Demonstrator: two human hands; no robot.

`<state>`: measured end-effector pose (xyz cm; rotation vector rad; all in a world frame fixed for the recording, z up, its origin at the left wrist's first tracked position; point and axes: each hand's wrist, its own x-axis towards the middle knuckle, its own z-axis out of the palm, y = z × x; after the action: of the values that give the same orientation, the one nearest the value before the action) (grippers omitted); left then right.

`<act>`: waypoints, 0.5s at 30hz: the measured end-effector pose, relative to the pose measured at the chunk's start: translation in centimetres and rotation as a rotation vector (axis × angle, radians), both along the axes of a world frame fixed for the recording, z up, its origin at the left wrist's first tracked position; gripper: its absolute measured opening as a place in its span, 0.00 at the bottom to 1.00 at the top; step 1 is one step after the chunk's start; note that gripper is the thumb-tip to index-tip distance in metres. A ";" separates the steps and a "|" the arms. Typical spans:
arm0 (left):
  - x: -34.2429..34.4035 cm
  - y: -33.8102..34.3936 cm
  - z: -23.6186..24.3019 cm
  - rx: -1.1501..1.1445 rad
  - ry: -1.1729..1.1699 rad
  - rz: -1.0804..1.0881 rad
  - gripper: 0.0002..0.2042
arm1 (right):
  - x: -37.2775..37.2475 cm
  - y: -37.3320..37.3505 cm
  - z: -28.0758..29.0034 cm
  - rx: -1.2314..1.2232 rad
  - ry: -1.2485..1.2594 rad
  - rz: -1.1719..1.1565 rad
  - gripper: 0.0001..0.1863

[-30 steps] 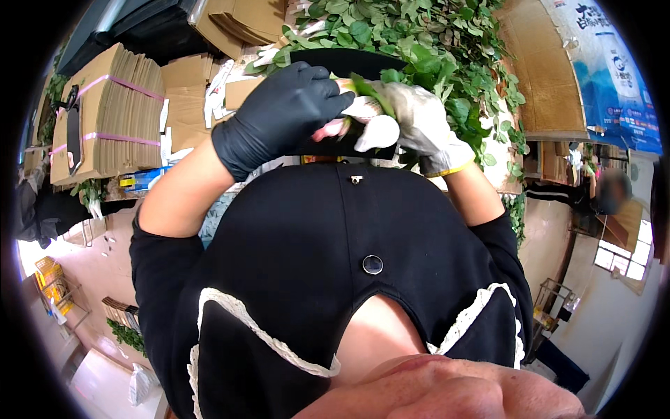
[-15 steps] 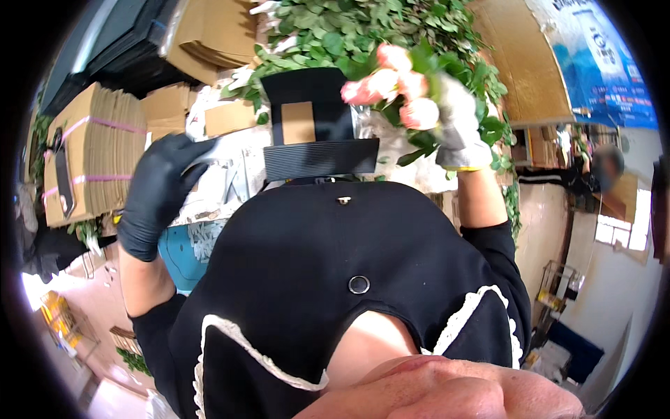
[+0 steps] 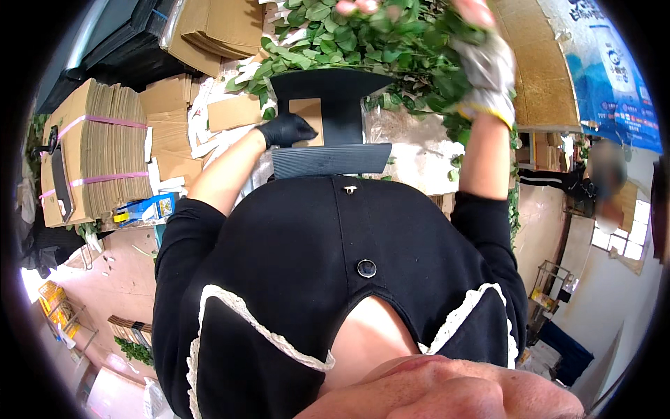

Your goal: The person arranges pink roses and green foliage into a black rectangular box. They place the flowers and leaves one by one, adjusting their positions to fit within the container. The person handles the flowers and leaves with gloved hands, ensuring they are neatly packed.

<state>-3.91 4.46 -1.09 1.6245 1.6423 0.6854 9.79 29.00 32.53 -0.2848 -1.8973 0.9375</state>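
My left hand (image 3: 287, 130), in a black glove, is over a small brown cardboard piece (image 3: 306, 112) set in a black stand (image 3: 343, 112) with a ribbed front strip (image 3: 332, 160). Its fingers are curled together; what they hold, if anything, is hidden. Farther off on the right, my right hand (image 3: 487, 73) wears a whitish glove with a yellow cuff edge. It reaches into green foliage (image 3: 419, 56), and its fingers are smeared by motion. Just beyond them a pink rose (image 3: 474, 12) shows, blurred. More pink roses (image 3: 356, 7) lie at the far edge of the leaves.
Strapped cardboard sheets (image 3: 105, 153) stand at the left, with a blue and yellow tape dispenser (image 3: 146, 209) near them. Brown cardboard (image 3: 223, 31) and black sheets (image 3: 132, 59) are stacked behind. A large carton (image 3: 544, 77) bounds the right. Another person (image 3: 604, 178) is at far right.
My left hand has moved right, from beside the stand to the cardboard piece. The right hand has gone farther away into the foliage. The cluster of pink roses is no longer beside the stand.
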 end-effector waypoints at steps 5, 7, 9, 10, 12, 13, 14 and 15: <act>1.5 -2.2 0.5 0.233 0.002 -0.003 0.16 | 7.3 -2.8 0.4 0.284 -0.373 -0.014 0.34; 2.0 -2.6 1.6 0.291 -0.011 0.023 0.15 | 7.8 -6.5 -2.9 0.395 -0.663 0.041 0.36; 2.2 -2.6 1.9 0.263 0.021 0.042 0.12 | 8.2 -8.7 -5.5 0.494 -0.959 0.119 0.39; 2.0 -2.4 1.0 0.185 0.012 0.020 0.12 | 8.3 -8.6 -5.2 0.397 -0.929 0.218 0.34; 2.3 -2.3 1.8 0.156 -0.172 0.129 0.17 | 8.7 -6.9 -5.8 0.200 -0.835 0.278 0.28; 2.6 -3.1 1.6 0.251 -0.095 0.163 0.18 | 8.3 -6.0 -5.2 0.158 -0.770 0.332 0.25; 2.6 -3.1 2.6 0.125 -0.175 0.239 0.20 | 7.0 -5.7 -5.3 0.198 -0.808 0.396 0.22; 2.0 -3.1 3.7 0.123 -0.219 0.143 0.23 | 5.5 -5.2 -5.9 0.237 -0.844 0.462 0.19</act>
<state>-1.89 1.35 2.57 1.4666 1.5923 1.0185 15.29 23.77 26.59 -0.0957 -2.9154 0.9495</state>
